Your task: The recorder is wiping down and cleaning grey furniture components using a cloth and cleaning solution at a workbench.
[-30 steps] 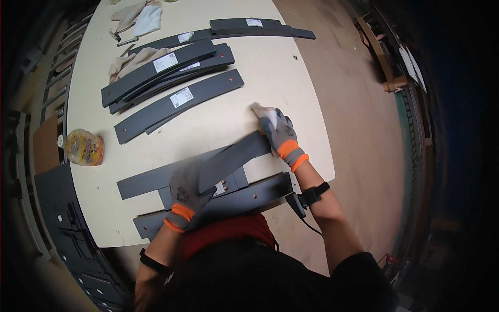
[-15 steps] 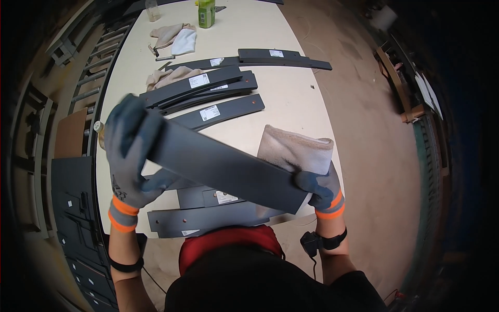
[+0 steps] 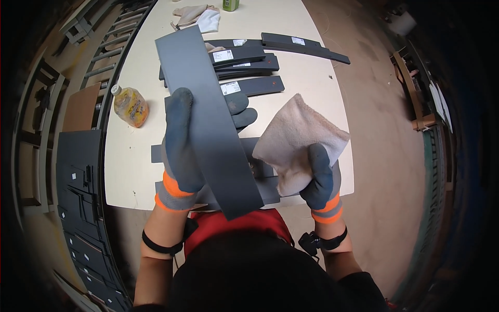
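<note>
A long flat dark grey panel [image 3: 210,122] stands steeply tilted in front of me, its far end leaning left. My left hand [image 3: 182,140], gloved in grey and blue, grips it by the middle, thumb on the near face and fingertips showing past the right edge. In my right hand [image 3: 323,177], gloved alike, is a folded beige cloth [image 3: 299,135], held beside the panel but apart from it. More dark panels [image 3: 270,187] lie on the table beneath, partly hidden by the held one.
On the pale table [image 3: 306,78], several labelled dark panels [image 3: 254,86] lie farther off. A bottle with yellow liquid [image 3: 131,106] stands at left, a green container [image 3: 231,4] at the far edge. More cloths [image 3: 208,20] lie there. A roller conveyor [image 3: 112,52] and stacked dark panels [image 3: 78,182] flank the left.
The panel has swung from slanting across to nearly upright. My left hand has shifted from its left end to its middle; my right hand has let go of the panel and keeps the cloth.
</note>
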The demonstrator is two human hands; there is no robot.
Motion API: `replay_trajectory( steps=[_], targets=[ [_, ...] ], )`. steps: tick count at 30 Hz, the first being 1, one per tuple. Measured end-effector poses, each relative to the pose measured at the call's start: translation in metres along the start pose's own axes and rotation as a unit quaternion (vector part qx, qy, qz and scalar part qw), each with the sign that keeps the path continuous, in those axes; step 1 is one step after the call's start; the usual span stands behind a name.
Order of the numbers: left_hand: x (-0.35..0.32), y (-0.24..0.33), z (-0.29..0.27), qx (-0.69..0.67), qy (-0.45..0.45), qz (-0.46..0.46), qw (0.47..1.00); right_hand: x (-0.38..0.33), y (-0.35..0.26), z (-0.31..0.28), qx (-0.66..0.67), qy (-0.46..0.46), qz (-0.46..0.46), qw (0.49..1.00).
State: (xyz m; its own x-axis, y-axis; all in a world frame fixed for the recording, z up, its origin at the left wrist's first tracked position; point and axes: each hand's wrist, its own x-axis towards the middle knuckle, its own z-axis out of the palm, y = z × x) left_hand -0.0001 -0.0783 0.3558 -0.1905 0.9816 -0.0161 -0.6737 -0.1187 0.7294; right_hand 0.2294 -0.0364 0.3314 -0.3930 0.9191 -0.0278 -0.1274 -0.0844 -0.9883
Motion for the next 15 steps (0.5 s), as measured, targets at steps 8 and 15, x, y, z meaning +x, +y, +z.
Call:
replay_trajectory(
  steps=[8,15],
  targets=[
    [-0.014,-0.020,-0.030,0.246,-0.055,0.210,0.945,-0.005,-0.017,0.026,-0.071,-0.023,-0.014,0.997],
    [-0.014,-0.012,-0.017,0.026,0.016,0.073,0.997,-0.005,0.007,0.035,-0.310,-0.216,-0.246,0.892]
  ],
)
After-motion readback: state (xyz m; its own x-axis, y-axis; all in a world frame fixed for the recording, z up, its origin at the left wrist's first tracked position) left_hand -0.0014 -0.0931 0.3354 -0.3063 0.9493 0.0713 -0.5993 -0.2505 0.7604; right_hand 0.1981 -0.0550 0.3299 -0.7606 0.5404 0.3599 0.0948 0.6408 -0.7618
